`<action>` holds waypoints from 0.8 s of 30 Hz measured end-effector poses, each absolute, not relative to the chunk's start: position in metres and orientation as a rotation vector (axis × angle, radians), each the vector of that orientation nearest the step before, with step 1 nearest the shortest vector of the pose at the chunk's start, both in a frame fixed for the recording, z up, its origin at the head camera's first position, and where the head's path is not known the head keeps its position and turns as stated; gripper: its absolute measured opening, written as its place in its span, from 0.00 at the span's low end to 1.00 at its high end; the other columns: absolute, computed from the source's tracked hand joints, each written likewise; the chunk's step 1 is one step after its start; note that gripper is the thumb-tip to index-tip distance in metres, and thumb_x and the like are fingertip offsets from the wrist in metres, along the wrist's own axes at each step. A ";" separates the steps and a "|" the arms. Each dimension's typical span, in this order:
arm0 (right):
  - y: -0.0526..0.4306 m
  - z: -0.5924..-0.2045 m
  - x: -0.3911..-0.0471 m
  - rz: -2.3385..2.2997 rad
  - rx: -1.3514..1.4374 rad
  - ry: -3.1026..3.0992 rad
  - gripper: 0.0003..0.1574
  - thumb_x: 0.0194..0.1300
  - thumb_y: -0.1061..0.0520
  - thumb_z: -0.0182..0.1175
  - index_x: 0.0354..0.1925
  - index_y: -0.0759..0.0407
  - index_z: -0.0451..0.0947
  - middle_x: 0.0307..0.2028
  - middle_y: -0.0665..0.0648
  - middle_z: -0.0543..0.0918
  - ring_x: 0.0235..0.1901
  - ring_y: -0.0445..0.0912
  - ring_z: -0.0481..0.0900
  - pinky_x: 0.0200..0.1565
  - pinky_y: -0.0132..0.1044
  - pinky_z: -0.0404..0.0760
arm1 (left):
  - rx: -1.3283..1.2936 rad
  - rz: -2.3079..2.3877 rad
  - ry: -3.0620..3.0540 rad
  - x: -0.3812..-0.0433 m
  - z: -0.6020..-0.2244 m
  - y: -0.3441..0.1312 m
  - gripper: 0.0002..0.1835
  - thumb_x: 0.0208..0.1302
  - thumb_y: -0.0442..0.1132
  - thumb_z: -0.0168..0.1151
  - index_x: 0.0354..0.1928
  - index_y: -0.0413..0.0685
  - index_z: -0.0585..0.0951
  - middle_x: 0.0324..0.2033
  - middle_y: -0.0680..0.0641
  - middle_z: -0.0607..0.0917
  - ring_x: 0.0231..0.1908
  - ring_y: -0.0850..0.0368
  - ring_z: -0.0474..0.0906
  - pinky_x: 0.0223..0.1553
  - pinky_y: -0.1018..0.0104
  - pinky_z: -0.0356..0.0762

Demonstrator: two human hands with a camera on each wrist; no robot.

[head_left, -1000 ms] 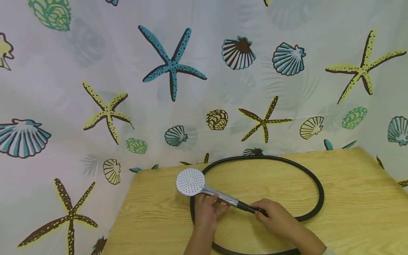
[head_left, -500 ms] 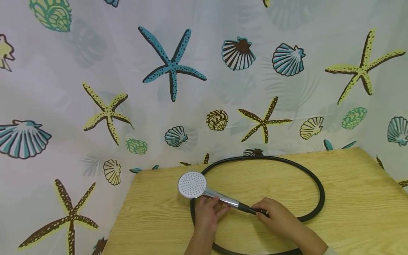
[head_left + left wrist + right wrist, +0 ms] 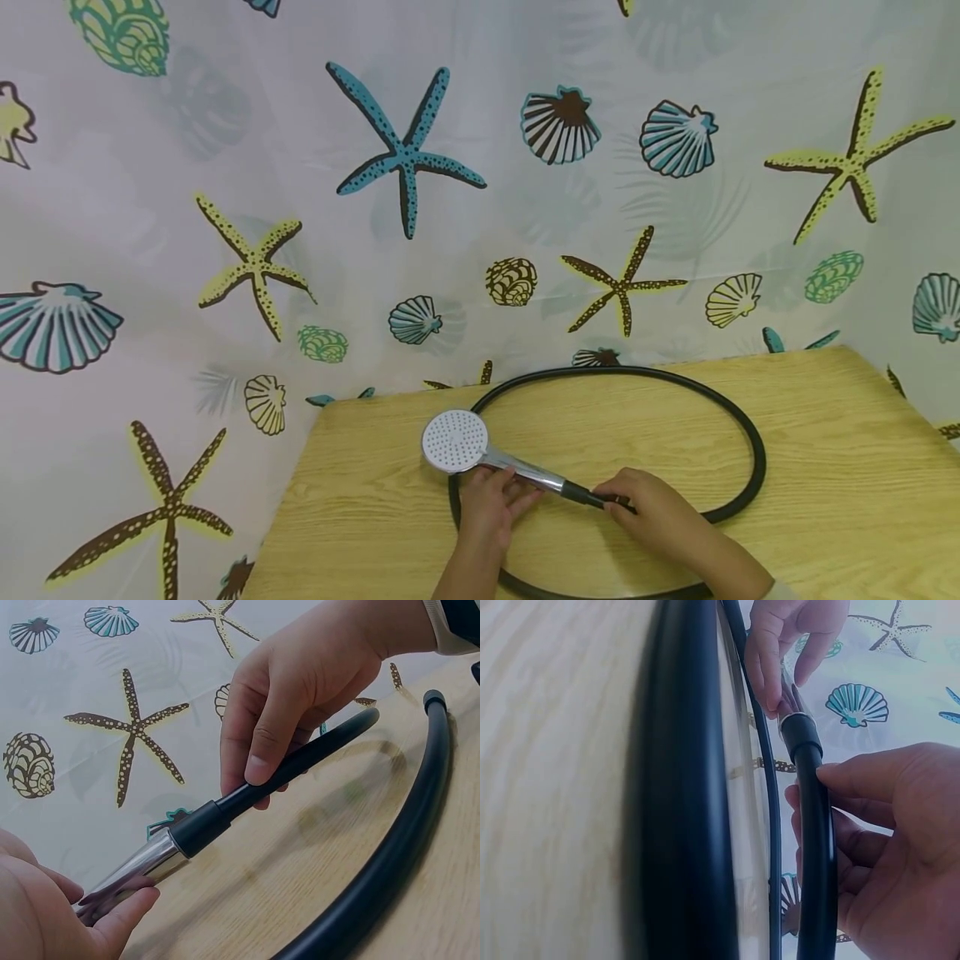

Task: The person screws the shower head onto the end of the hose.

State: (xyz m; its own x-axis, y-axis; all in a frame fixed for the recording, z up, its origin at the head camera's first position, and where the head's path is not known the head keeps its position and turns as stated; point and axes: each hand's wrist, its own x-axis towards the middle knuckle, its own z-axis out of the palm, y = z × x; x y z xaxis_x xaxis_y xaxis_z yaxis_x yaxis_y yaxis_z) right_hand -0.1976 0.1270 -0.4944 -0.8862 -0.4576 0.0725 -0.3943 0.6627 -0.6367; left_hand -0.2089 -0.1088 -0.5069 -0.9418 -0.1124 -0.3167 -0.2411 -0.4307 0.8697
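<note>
A chrome shower head (image 3: 454,441) with a round, dotted spray face is held above the wooden table, its face toward the head camera. My left hand (image 3: 486,510) holds its chrome handle from below, thumb and fingers on either side, as the left wrist view shows. A black shower hose (image 3: 281,769) joins the handle's lower end through a wider black collar (image 3: 199,829). Just behind that collar, my right hand (image 3: 654,512) pinches the hose between thumb and fingers. In the right wrist view the thumb lies along the hose and the fingers curl behind it.
The rest of the hose (image 3: 750,442) lies in a wide loop on the wood-grain table (image 3: 840,467). A hose end (image 3: 435,701) shows in the left wrist view. Behind and beside the table hangs a white curtain (image 3: 480,208) printed with starfish and shells.
The shower head has dipped slightly down and to the right in the head view, its handle lowering with it. Both hands keep their hold and have barely moved.
</note>
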 end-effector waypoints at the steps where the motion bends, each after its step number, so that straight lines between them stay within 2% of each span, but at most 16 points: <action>1: 0.127 -0.495 -0.197 -1.026 -0.715 2.782 0.13 0.65 0.57 0.61 0.49 0.52 0.83 0.37 0.41 0.81 0.34 0.31 0.72 0.34 0.28 0.77 | -0.510 2.535 1.633 -0.209 -0.507 -0.109 0.23 0.72 0.32 0.48 0.65 0.30 0.61 0.46 0.38 0.79 0.44 0.52 0.83 0.51 0.48 0.84; 8: 0.126 -0.495 -0.197 -0.996 -0.707 2.797 0.13 0.65 0.57 0.62 0.48 0.52 0.83 0.37 0.41 0.81 0.33 0.31 0.72 0.35 0.29 0.77 | -0.509 2.516 1.630 -0.207 -0.507 -0.108 0.24 0.72 0.32 0.46 0.66 0.30 0.59 0.47 0.38 0.79 0.43 0.54 0.82 0.53 0.51 0.83; 17: 0.125 -0.497 -0.197 -1.007 -0.703 2.784 0.12 0.65 0.57 0.62 0.47 0.52 0.83 0.36 0.42 0.81 0.33 0.31 0.72 0.34 0.29 0.76 | -0.524 2.502 1.586 -0.208 -0.507 -0.107 0.26 0.73 0.31 0.42 0.68 0.26 0.53 0.59 0.26 0.70 0.56 0.42 0.76 0.60 0.44 0.77; 20: 0.125 -0.497 -0.197 -1.008 -0.713 2.788 0.12 0.64 0.57 0.62 0.47 0.52 0.84 0.36 0.42 0.81 0.33 0.31 0.72 0.33 0.29 0.76 | -0.501 2.476 1.607 -0.208 -0.506 -0.108 0.28 0.73 0.32 0.42 0.70 0.26 0.51 0.64 0.25 0.66 0.61 0.40 0.73 0.60 0.45 0.76; 24: 0.125 -0.497 -0.197 -1.007 -0.731 2.790 0.12 0.64 0.57 0.62 0.47 0.53 0.83 0.37 0.42 0.81 0.33 0.31 0.72 0.34 0.29 0.76 | -0.482 2.452 1.639 -0.207 -0.505 -0.108 0.29 0.72 0.32 0.42 0.71 0.28 0.51 0.65 0.26 0.65 0.61 0.42 0.72 0.60 0.46 0.77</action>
